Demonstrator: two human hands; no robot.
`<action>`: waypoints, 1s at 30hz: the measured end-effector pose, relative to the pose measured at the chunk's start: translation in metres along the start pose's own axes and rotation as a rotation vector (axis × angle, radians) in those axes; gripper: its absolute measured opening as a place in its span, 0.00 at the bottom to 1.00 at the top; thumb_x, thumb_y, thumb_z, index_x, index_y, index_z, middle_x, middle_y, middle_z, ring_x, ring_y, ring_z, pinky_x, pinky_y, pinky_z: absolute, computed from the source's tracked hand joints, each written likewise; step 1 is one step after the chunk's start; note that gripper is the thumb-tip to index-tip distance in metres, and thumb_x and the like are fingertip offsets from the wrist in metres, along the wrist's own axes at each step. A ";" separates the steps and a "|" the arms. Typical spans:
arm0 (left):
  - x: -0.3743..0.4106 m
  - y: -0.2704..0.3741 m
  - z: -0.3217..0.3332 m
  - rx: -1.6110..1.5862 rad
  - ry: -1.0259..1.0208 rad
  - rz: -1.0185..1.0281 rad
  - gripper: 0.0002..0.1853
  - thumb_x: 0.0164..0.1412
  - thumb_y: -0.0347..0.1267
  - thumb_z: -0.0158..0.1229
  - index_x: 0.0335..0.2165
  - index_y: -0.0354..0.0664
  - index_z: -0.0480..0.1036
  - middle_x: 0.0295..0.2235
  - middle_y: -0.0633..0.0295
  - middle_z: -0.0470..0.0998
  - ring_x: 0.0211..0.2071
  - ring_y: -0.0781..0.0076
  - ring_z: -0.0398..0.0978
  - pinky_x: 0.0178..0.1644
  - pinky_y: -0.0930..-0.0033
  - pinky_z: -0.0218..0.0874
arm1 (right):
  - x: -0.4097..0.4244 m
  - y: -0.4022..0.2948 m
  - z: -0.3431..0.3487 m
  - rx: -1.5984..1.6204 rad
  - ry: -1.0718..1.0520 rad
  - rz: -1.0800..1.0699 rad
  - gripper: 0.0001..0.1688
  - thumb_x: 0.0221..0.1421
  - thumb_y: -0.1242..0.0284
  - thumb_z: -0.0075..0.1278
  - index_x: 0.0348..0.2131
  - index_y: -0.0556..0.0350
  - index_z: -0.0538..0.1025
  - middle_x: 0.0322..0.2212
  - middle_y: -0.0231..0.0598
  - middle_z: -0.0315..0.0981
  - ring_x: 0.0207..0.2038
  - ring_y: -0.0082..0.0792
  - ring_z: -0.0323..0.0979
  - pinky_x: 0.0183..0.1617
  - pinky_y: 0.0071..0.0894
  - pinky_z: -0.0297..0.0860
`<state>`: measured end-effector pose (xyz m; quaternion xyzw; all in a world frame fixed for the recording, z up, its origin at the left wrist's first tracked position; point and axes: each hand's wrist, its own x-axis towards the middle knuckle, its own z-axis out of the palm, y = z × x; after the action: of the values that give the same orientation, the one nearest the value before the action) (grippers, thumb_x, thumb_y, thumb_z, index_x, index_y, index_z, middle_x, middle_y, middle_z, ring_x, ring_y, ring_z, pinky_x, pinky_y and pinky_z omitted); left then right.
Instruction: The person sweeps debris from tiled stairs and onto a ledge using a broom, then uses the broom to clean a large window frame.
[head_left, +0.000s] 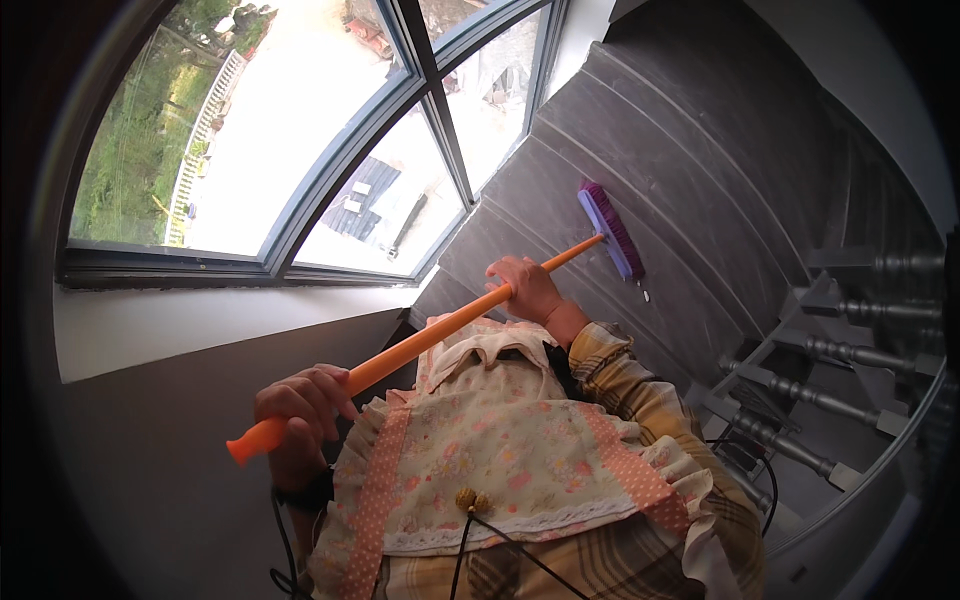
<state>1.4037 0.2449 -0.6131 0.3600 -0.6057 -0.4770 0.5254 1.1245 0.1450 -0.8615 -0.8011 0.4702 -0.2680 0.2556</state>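
An orange broom handle runs slantwise across the view in front of my body. Near its flared end, my left hand is wrapped around it. Farther along, my right hand grips the same handle. At the far end, the broom head, lilac with dark purple bristles, rests on a grey stair tread. A small white bit lies just beside the lower end of the bristles.
Grey winding stairs curve around on the right. A railing with turned grey balusters stands at the lower right. Large windows with a dark frame and a white sill are at the left.
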 end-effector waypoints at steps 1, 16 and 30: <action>-0.003 0.004 0.007 0.013 0.012 0.012 0.23 0.59 0.47 0.55 0.15 0.47 0.63 0.13 0.68 0.69 0.21 0.71 0.74 0.45 0.59 0.65 | -0.005 0.000 -0.003 0.015 0.038 -0.023 0.09 0.49 0.69 0.55 0.30 0.53 0.72 0.27 0.38 0.73 0.31 0.45 0.71 0.38 0.42 0.66; -0.033 0.052 0.091 -0.055 -0.124 -0.234 0.09 0.52 0.32 0.62 0.31 0.38 0.74 0.31 0.54 0.78 0.41 0.60 0.76 0.54 0.55 0.62 | -0.059 0.037 -0.067 0.051 -0.021 -0.059 0.07 0.46 0.75 0.53 0.30 0.53 0.73 0.23 0.46 0.74 0.28 0.50 0.73 0.31 0.44 0.70; -0.027 0.100 0.063 0.283 -0.501 0.203 0.13 0.52 0.39 0.62 0.28 0.39 0.77 0.32 0.56 0.81 0.40 0.59 0.79 0.39 0.65 0.71 | -0.078 -0.024 -0.085 0.116 -0.116 -0.158 0.03 0.43 0.74 0.53 0.23 0.51 0.72 0.20 0.40 0.73 0.26 0.47 0.73 0.28 0.41 0.68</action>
<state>1.3538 0.3109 -0.5252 0.2383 -0.8097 -0.4068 0.3493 1.0499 0.2116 -0.7993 -0.8337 0.3734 -0.2674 0.3065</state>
